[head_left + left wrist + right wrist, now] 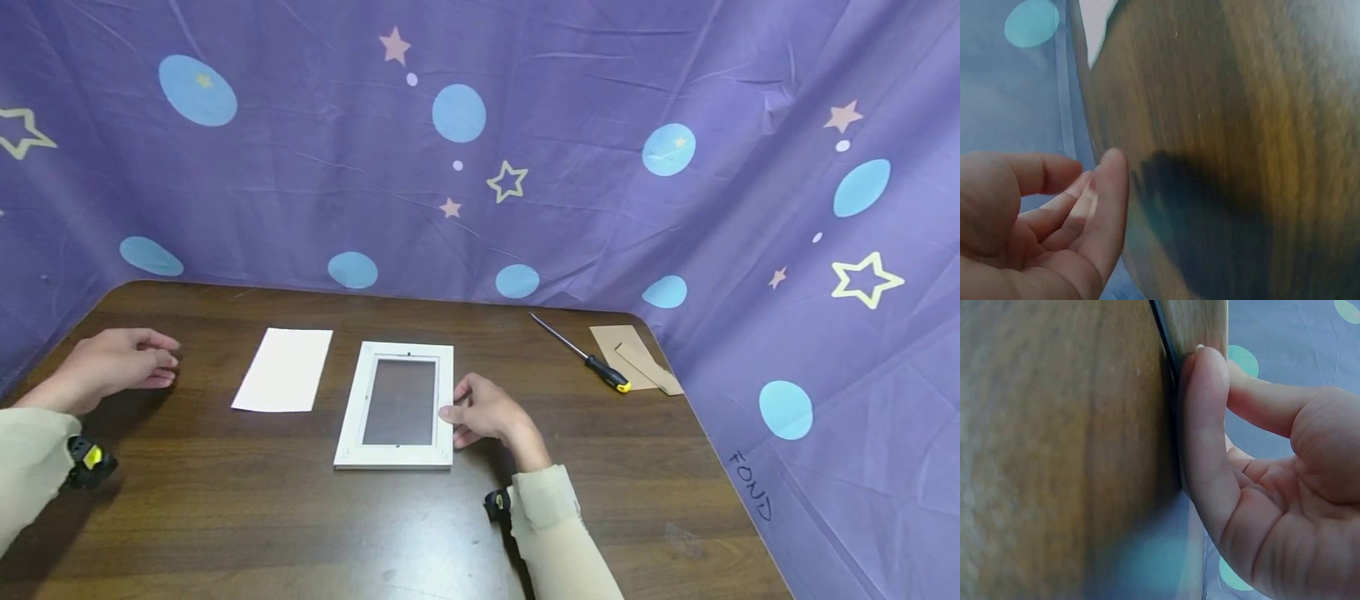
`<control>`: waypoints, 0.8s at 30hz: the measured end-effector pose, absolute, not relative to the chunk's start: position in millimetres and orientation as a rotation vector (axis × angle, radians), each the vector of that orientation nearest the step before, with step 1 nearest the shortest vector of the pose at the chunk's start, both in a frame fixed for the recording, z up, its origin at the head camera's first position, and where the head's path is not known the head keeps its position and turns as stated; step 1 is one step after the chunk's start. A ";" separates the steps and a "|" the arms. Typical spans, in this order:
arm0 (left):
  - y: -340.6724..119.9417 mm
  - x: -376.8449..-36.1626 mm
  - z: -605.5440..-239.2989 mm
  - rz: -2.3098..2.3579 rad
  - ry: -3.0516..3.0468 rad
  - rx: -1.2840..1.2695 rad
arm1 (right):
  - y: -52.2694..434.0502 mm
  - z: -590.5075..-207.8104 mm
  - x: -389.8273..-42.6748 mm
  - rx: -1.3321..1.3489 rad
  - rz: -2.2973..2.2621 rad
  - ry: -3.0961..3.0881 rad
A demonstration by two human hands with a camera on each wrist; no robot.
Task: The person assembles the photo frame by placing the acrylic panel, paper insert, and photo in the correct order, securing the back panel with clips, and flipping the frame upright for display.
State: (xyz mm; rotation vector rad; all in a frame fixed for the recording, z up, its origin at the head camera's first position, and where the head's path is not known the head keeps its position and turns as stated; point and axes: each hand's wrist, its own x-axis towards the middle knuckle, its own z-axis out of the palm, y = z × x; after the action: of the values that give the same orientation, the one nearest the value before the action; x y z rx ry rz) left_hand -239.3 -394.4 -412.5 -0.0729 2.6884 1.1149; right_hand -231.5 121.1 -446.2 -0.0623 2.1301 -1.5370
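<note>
A white picture frame (393, 455) lies flat near the middle of the table, its rectangular opening showing a dark pane. My right hand (491, 410) grips the frame's right edge, with the thumb on the border and the fingers along the side. In the right wrist view, the fingers of the right hand (1272, 487) lie close to the tabletop at that edge. On the far left, my left hand (116, 362) hovers above the wood, fingers loosely bent and holding nothing. A blank white sheet of paper (283, 371) lies between the left hand and the frame.
A screwdriver (600, 369) with a black and yellow handle lies at the back right. Beside it are a brown backing board (611, 339) and a narrower brown piece (643, 364) on top. A purple patterned cloth (570, 125) hangs behind the wooden table (262, 517).
</note>
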 end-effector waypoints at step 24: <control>-254.6 -255.7 -417.9 0.867 2.673 -0.065 | 120.8 -447.5 -231.4 -0.085 -1.539 2.135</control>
State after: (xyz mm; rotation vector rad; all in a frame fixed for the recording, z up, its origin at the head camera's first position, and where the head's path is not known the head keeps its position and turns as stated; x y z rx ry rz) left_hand -255.7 -254.6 -417.9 -0.0646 2.6727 0.8666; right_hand -231.4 120.8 -447.5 -0.0848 2.1353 -1.5395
